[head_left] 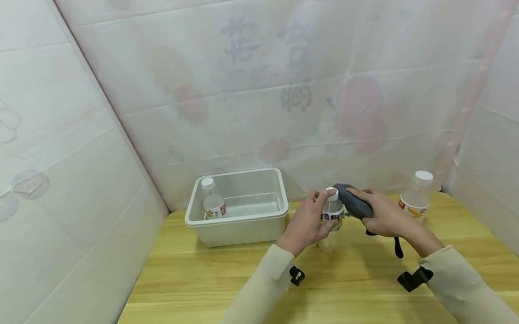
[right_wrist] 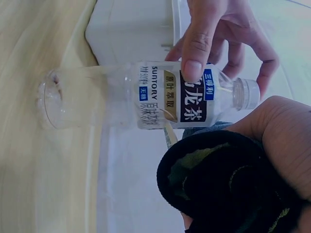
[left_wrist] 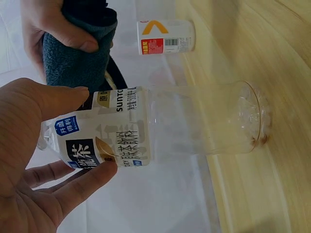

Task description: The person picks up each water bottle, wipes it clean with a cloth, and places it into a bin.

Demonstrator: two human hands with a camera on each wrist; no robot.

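A clear plastic bottle (head_left: 333,209) with a white cap and a SUNTORY tea label (right_wrist: 170,99) stands upright on the wooden table. My left hand (head_left: 308,222) grips it round the label, thumb on one side and fingers on the other; its base (left_wrist: 250,116) is on the tabletop. Close beside the cap, my right hand (head_left: 384,215) holds a dark blue-grey fuzzy cloth (head_left: 354,202) with black edging (right_wrist: 167,179). In the right wrist view the cloth forms a rounded hollow end; what kind of cloth article it is, I cannot tell.
A pale grey plastic bin (head_left: 242,230) sits on the table at the back left, with a white-capped bottle (head_left: 213,199) inside. Another bottle (head_left: 417,197) with a white, red and orange label stands behind my right hand. Pale sheets (head_left: 247,132) wall the table (head_left: 197,296) in.
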